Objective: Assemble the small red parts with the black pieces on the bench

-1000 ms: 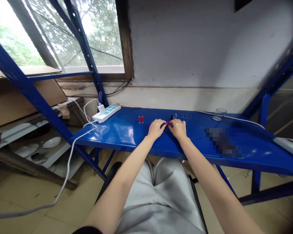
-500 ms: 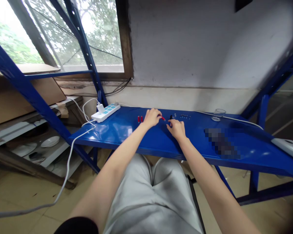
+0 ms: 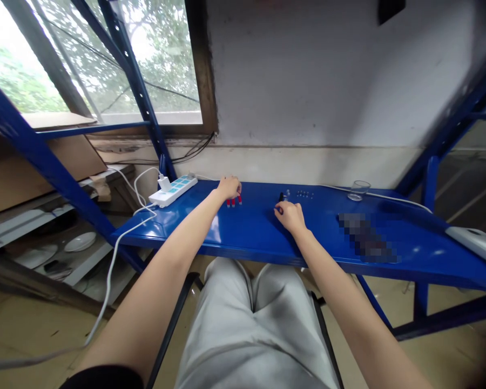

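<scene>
My left hand (image 3: pixel 229 187) is over the back left of the blue tabletop (image 3: pixel 255 229), its fingers closed on a small red tube-shaped piece (image 3: pixel 239 199) with a pale tip. Beside it lie two similar red pieces (image 3: pixel 233 201), close together. My right hand (image 3: pixel 290 215) rests near the middle of the tabletop with fingers pinched together; whatever is between them is too small to make out. Just behind its fingertips stands a small black piece (image 3: pixel 281 196). Several tiny metallic or clear bits (image 3: pixel 305 194) lie in rows farther right.
A white power strip (image 3: pixel 173 191) with a plug sits at the back left, its cord running off the table edge. A clear glass (image 3: pixel 358 190) stands at the back right. Near it are a blurred-out dark object (image 3: pixel 366 237) and a white device (image 3: pixel 476 244) at the right end.
My left hand has moved left with the red piece, from near my right hand to beside the other two red pieces. My right hand has stayed nearly in place, its fingers closer together.
</scene>
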Motion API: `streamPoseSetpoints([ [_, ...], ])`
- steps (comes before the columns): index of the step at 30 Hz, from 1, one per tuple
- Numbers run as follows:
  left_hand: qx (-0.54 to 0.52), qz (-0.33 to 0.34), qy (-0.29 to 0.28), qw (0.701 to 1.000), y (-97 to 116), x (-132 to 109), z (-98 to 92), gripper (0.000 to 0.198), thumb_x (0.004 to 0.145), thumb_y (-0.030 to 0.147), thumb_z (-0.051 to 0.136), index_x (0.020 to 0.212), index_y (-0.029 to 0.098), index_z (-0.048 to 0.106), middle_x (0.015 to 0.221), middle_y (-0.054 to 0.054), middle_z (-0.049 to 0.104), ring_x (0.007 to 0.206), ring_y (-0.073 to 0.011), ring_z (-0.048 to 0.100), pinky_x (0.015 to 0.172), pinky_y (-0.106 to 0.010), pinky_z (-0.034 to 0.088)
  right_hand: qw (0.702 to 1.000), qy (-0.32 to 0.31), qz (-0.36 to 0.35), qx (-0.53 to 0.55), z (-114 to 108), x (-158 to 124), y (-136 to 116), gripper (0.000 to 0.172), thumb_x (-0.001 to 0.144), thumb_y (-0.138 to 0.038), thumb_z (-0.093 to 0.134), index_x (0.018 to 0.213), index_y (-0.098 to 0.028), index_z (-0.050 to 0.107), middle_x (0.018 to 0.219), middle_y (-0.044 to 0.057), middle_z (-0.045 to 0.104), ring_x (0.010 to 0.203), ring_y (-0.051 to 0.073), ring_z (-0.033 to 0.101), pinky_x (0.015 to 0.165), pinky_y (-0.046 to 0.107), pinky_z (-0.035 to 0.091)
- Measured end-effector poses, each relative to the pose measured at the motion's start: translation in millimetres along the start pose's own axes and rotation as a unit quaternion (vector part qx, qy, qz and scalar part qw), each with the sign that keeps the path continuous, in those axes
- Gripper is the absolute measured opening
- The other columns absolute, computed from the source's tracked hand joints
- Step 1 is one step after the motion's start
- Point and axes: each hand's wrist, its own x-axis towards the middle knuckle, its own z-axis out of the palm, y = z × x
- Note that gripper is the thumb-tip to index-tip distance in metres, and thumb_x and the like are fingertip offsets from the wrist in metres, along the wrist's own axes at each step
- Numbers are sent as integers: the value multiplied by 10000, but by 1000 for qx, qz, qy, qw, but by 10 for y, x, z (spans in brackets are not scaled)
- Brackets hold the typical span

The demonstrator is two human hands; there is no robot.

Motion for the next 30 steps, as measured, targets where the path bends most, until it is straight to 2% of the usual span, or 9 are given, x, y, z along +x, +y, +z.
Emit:
streamPoseSetpoints([
  [5, 12, -9, -22, 1000, 8, -20, 1, 57, 627, 124, 656, 647, 177, 664, 901, -95, 609, 973, -261, 467, 890, -402, 318, 1000, -2, 4, 3, -3, -1, 0, 170, 827, -225, 433, 821, -180, 597, 760, 27, 612, 736, 151, 538, 664, 282, 222],
  [13, -50, -29, -7, 998, 12, -38, 3, 90, 574, 88, 675, 547, 162, 631, 840, -89, 603, 985, -277, 467, 927, -431, 284, 1000, -10, 9, 10, -51, -8, -29, 159, 817, -210, 439, 801, -176, 594, 764, 35, 620, 719, 154, 537, 656, 277, 223],
  [23, -10, -19, -32, 999, 1, -36, 8, 40, 638, 161, 657, 670, 181, 669, 920, -89, 622, 1012, -268, 466, 942, -459, 275, 1000, -3, 11, 13, -42, -9, -18, 138, 801, -200, 457, 783, -177, 592, 752, 22, 618, 718, 147, 535, 652, 281, 222],
  [30, 36, -29, -86, 995, 48, -83, -90, 161, 699, 192, 609, 842, 198, 681, 1064, -94, 606, 1083, -277, 434, 933, -438, 273, 1000, -5, 20, 11, -18, -3, 0, 149, 801, -216, 460, 807, -177, 603, 751, 26, 620, 743, 157, 541, 658, 286, 231],
])
